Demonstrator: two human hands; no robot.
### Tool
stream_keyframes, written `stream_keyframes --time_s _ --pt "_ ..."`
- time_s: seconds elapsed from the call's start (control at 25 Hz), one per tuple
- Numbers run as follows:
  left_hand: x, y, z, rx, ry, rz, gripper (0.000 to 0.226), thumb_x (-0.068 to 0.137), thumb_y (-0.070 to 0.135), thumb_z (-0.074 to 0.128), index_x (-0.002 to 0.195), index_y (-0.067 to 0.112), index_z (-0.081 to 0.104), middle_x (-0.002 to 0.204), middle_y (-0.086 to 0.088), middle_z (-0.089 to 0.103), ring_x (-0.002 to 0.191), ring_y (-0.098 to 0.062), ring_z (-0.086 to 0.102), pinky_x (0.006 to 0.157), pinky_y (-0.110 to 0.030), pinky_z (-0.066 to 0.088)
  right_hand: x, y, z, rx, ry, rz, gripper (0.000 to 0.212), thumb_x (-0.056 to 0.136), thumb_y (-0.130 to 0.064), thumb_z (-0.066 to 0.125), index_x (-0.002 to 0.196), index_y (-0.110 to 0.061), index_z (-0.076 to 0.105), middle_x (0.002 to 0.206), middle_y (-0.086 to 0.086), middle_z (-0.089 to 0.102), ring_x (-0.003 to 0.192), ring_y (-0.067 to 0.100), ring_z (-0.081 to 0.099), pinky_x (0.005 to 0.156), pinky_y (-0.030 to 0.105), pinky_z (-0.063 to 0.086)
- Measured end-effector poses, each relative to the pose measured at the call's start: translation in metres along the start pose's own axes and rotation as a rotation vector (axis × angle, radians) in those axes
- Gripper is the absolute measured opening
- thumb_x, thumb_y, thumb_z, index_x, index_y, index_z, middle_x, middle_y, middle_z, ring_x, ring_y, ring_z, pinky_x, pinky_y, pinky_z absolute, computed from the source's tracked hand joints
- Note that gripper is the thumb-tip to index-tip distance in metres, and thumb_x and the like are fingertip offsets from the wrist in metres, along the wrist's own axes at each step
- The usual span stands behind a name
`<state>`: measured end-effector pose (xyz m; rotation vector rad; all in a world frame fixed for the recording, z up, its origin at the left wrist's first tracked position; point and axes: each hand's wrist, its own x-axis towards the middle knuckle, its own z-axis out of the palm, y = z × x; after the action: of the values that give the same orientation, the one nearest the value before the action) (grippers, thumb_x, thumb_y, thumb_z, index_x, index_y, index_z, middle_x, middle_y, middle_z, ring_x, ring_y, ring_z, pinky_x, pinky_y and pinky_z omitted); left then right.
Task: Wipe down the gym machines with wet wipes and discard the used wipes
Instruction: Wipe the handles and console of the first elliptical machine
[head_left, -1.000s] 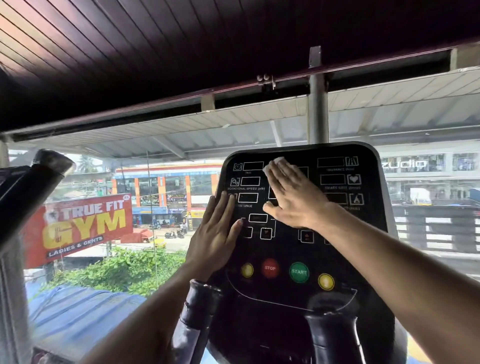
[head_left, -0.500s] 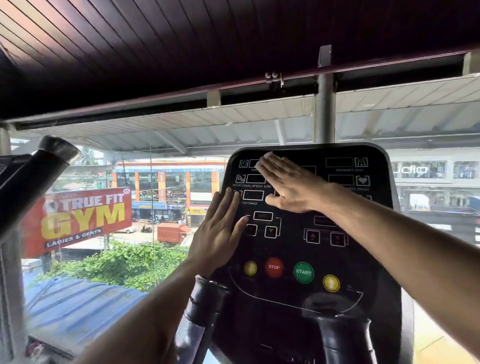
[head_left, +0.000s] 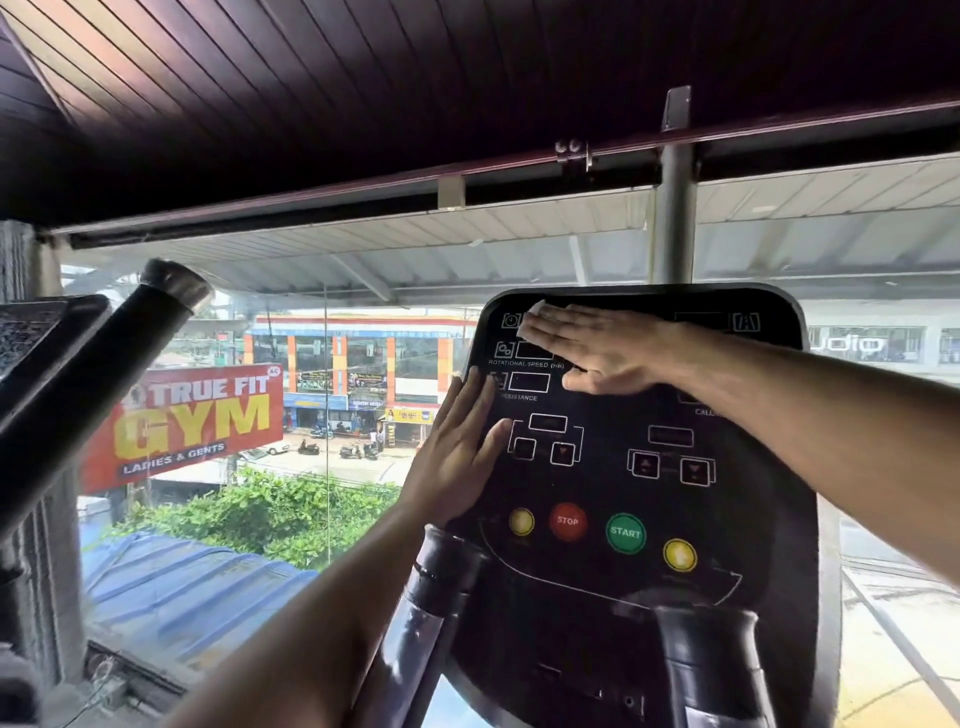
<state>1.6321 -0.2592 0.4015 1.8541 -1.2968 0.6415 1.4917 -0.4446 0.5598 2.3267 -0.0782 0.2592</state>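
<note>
I see right hand (head_left: 608, 351) flat, fingers straight and together, pressing white wet wipe (head_left: 535, 307) on glossy black console (head_left: 727, 499) top-left. Left hand (head_left: 457, 447) flat, fingers together, on console's left edge.

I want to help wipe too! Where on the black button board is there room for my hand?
The console has bare black room between the arrow buttons and the STOP button, and down its right side. The top is crowded: the right hand presses the wipe there, and the left hand rests on the left edge.
</note>
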Motion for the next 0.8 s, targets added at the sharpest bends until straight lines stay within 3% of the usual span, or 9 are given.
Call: stream_keyframes --time_s 0.16,0.36,0.48,0.6,0.72,0.8 --pt "-0.025 -0.023 0.017 -0.101 0.048 -0.049 0.068 0.104 0.051 0.038 0.162 0.031 0.011 0.171 0.014 -0.004 0.157 0.001 -0.004 0.128 -0.023 0.008 0.017 -0.001 -0.004 -0.009 0.054 0.158 0.083 0.104 -0.059 0.02 0.157 -0.012 -0.023 0.165 0.01 -0.027 0.154 0.023 -0.022 0.128 0.04 -0.008" --pt "-0.029 -0.035 0.026 -0.091 0.11 -0.055 0.07 0.099 0.066 0.03 0.16 0.04 0.009 0.17 0.018 -0.003 0.156 0.005 -0.001 0.128 -0.029 0.021 0.029 -0.02 0.001 -0.002 0.049 -0.031 0.079 0.103 -0.058 0.015 0.155 -0.016 -0.026 0.162 0.004 -0.031 0.152 0.018 -0.025 0.124 0.035 -0.016" --pt "-0.03 -0.037 0.029 -0.081 0.15 -0.018 0.069 0.101 0.063 0.031 0.162 0.035 0.013 0.171 0.015 -0.001 0.154 0.01 -0.002 0.126 -0.036 0.029 0.044 -0.008 -0.004 0.057 0.097 0.087 0.087 0.084 -0.07 -0.008 0.151 -0.02 -0.029 0.165 0.006 -0.027 0.155 0.022 -0.021 0.127 0.04 -0.01" --pt "-0.033 -0.039 0.027 -0.074 0.141 0.007 0.064 0.107 0.057 0.038 0.164 0.034 0.019 0.173 0.013 0.002 0.157 -0.001 0.009 0.126 -0.034 0.029 0.053 -0.037 -0.008 0.067 0.06 0.041 0.102 0.072 -0.069 -0.016 0.156 -0.013 -0.024 0.164 0.01 -0.028 0.153 0.023 -0.024 0.127 0.042 -0.009" --pt "-0.034 -0.04 0.027 -0.028 0.145 0.031 0.061 0.107 0.057 0.033 0.164 0.041 0.017 0.173 0.019 -0.001 0.157 0.0 0.008 0.124 -0.028 0.028 0.054 -0.049 -0.006 -0.059 0.069 -0.087 0.093 0.081 -0.066 -0.011 0.156 -0.013 -0.025 0.161 0.007 -0.031 0.149 0.017 -0.027 0.123 0.035 -0.018" --pt "-0.033 -0.04 0.027 -0.018 0.146 0.037 0.062 0.105 0.062 0.027 0.163 0.042 0.015 0.172 0.02 -0.002 0.156 0.003 0.006 0.123 -0.026 0.028 0.064 -0.034 -0.015 -0.003 0.054 0.009 0.079 0.1 -0.06 0.006 0.156 -0.015 -0.024 0.163 0.007 -0.03 0.151 0.018 -0.025 0.124 0.036 -0.015"
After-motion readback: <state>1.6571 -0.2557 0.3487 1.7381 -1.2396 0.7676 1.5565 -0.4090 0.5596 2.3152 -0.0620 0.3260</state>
